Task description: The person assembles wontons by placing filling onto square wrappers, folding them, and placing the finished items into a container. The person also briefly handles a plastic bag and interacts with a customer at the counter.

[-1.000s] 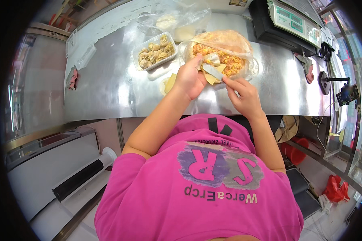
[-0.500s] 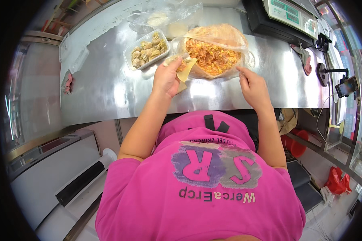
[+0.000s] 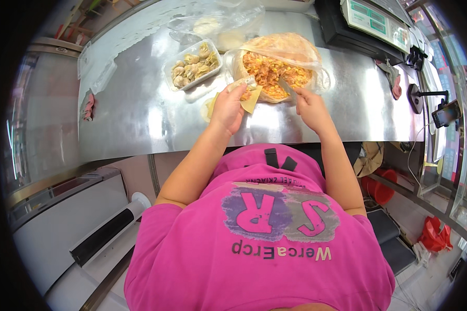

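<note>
My left hand (image 3: 228, 108) is closed around thin yellowish wonton wrappers (image 3: 251, 102), with some filling showing on the top one. Their edges stick out on both sides of my fingers. A flat metal spatula (image 3: 286, 87) is gripped in my right hand (image 3: 312, 110), its blade tip in the orange and yellow chopped filling (image 3: 262, 66). That filling sits in an open clear plastic bag (image 3: 303, 46) just beyond both hands. Left of the bag, a clear plastic tray (image 3: 217, 69) contains several folded wontons (image 3: 193, 67).
Behind the tray lies a crumpled clear bag (image 3: 220, 20) with pale round things inside. A digital scale (image 3: 376, 23) stands at the back right of the steel table (image 3: 155, 111). A phone on a stand (image 3: 445, 113) is at the right edge, and a pink rag (image 3: 88, 107) lies far left.
My right hand has moved left and inward from the bag's right edge, and the spatula's blade now shows in the filling. My left hand with the wrappers has shifted slightly right.
</note>
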Motion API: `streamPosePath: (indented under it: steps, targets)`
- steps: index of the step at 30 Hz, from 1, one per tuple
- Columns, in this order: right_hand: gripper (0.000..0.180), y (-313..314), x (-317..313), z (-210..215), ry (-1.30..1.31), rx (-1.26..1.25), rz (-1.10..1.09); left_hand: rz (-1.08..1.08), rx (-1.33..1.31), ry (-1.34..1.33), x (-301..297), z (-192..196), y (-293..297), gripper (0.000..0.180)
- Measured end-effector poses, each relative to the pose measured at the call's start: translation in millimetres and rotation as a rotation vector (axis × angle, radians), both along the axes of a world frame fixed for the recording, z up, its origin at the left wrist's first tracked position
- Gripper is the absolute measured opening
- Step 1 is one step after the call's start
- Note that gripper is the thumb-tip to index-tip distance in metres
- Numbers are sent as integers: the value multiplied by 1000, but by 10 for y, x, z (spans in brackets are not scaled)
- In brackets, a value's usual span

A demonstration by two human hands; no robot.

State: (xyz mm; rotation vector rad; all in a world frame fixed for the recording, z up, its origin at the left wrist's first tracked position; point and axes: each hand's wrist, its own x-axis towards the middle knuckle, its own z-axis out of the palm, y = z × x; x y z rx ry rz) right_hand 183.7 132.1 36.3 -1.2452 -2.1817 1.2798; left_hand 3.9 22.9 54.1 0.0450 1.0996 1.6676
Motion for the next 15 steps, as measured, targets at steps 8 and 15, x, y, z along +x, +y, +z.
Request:
streamPosePath:
  steps: [8, 15]
  targets:
    - [26, -236, 161, 442, 290, -285, -8, -65, 129, -290, 137, 50, 285, 37]
    - [22, -372, 350, 593, 142, 167, 144, 22, 227, -326, 111, 307, 326, 39]
